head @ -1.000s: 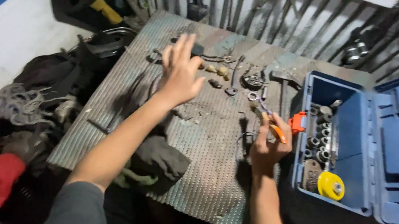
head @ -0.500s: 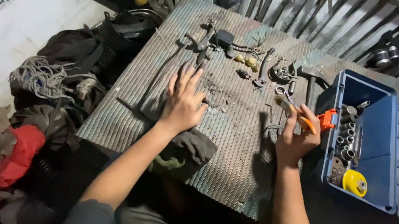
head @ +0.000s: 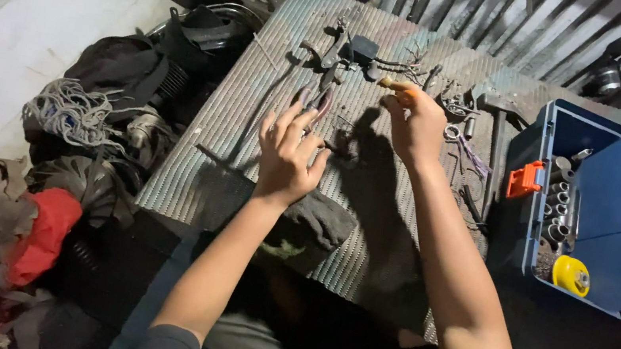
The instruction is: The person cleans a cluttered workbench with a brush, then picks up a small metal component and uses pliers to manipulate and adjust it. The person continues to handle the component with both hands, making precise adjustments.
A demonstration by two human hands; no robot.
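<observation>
Blue toolbox sits open at the right edge of the ribbed metal tabletop — orange latch on its near wall, round yellow tape measure in its near corner. Right hand fingers clamped on a small orange-handled tool, long axis lying left-right, tip pointing left. Left hand fingers spread apart, holding nothing, hovering near pliers. Hammer lies beside the toolbox.
</observation>
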